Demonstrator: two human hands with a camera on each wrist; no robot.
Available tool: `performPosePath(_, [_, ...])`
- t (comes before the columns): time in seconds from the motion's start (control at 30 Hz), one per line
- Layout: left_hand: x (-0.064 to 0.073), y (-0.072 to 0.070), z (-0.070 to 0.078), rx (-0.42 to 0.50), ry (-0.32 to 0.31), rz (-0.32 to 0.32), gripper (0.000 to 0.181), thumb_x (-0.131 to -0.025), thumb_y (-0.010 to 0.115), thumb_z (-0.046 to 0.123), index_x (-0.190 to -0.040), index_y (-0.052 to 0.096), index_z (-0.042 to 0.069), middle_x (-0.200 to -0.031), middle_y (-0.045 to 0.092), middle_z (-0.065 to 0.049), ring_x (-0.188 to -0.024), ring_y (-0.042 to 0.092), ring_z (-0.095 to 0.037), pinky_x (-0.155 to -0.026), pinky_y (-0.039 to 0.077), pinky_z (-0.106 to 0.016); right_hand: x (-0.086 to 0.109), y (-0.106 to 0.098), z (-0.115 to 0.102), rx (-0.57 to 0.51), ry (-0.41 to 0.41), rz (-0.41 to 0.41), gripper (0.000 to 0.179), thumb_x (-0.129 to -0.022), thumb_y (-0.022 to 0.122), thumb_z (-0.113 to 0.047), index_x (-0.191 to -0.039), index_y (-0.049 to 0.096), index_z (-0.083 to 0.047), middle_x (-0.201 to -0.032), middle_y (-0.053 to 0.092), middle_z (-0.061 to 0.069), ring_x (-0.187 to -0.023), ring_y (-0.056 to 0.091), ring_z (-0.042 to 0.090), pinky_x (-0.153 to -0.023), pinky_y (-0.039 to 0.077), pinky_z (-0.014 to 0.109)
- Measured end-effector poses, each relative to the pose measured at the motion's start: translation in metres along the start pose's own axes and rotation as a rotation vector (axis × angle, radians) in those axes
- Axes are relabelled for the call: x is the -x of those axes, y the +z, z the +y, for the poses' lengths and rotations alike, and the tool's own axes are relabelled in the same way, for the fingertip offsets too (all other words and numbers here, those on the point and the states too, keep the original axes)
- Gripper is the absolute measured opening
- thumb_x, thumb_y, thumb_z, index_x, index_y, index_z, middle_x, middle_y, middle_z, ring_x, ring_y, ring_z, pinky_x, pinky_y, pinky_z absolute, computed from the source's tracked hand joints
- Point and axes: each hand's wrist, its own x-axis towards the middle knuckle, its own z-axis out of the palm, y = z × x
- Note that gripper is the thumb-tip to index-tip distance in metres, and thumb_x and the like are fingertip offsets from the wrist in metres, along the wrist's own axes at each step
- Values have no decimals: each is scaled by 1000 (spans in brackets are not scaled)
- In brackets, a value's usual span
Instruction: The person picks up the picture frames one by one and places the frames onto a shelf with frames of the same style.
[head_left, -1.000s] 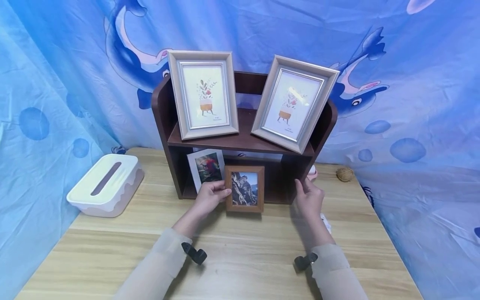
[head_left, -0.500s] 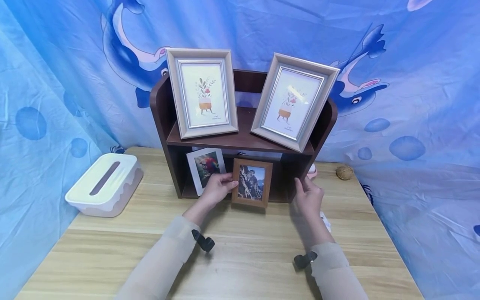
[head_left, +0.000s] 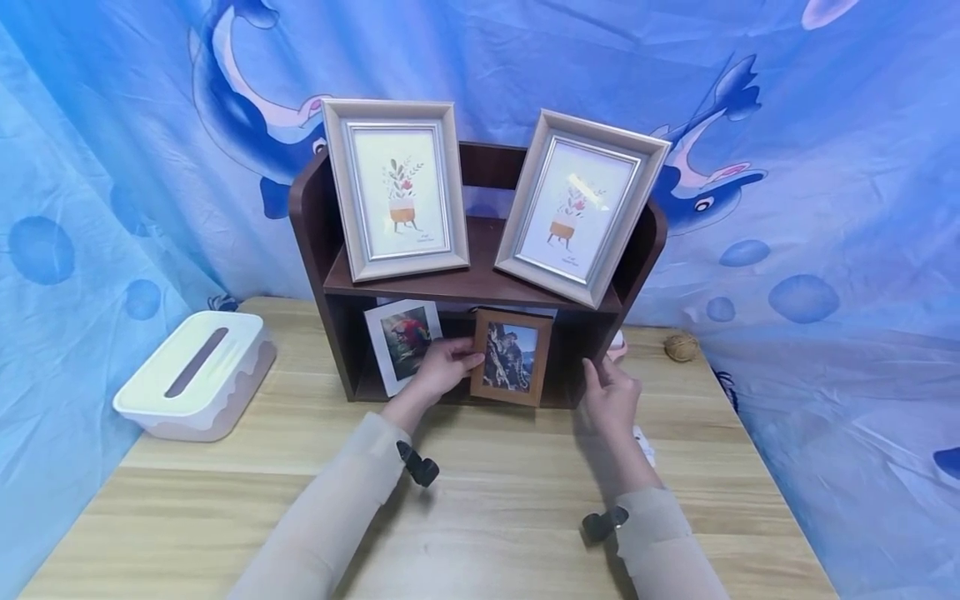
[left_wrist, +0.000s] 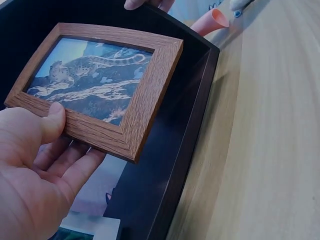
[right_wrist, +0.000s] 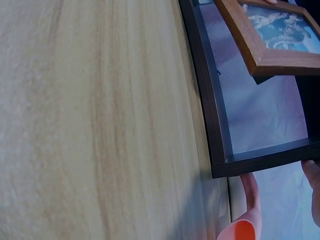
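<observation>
My left hand pinches the left edge of a brown wooden photo frame, thumb on the front and fingers behind. The frame holds a leopard picture and is upright at the opening of the lower compartment of a dark brown two-tier shelf. In the left wrist view its lower side is over the shelf's front edge. My right hand grips the shelf's right side panel near the bottom. A white photo frame with a parrot picture leans in the lower compartment at left, partly behind my left hand.
Two beige photo frames with flower pictures stand on the upper tier. A white tissue box is left on the table. Right of the shelf are a pink funnel-shaped spout, a ball of twine and a small white item.
My left hand has moved the brown photo frame right and back toward the shelf's lower compartment, away from the white frame. My right hand stays on the side panel.
</observation>
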Motion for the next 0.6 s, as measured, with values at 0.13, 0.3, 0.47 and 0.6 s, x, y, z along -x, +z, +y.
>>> performPosePath(0.13, [-8, 4, 0, 14, 5, -16, 39, -93, 69, -1, -129, 61, -12, -120, 66, -29, -109, 67, -38, -86, 61, -39, 1, 0, 2, 17, 6, -5, 17, -90, 75, -3, -105, 75, 5, -91, 74, 23, -74, 74, 37, -64, 60, 44])
performPosePath(0.3, [-20, 6, 1, 55, -14, -34, 41, -95, 67, 0, -133, 57, -13, -125, 63, -30, -112, 66, -38, -89, 61, -41, 0, 0, 3, 18, 14, -5, 16, -91, 74, -3, -104, 75, 5, -92, 74, 23, -74, 75, 37, -64, 61, 45])
performPosePath(0.47, [-30, 8, 1, 41, -42, -49, 43, -97, 67, 3, -136, 56, -10, -128, 62, -27, -114, 65, -37, -91, 60, -42, -1, 0, 2, 9, 27, -10, 15, -91, 75, -4, -104, 76, 3, -92, 74, 23, -75, 75, 36, -65, 62, 43])
performPosePath(0.6, [-37, 10, -2, 16, -54, -77, 42, -98, 66, 4, -137, 57, -7, -129, 63, -25, -116, 64, -36, -93, 59, -42, 0, 1, 1, -1, 12, 0, 15, -89, 76, -1, -103, 76, 3, -91, 74, 23, -74, 75, 36, -64, 62, 42])
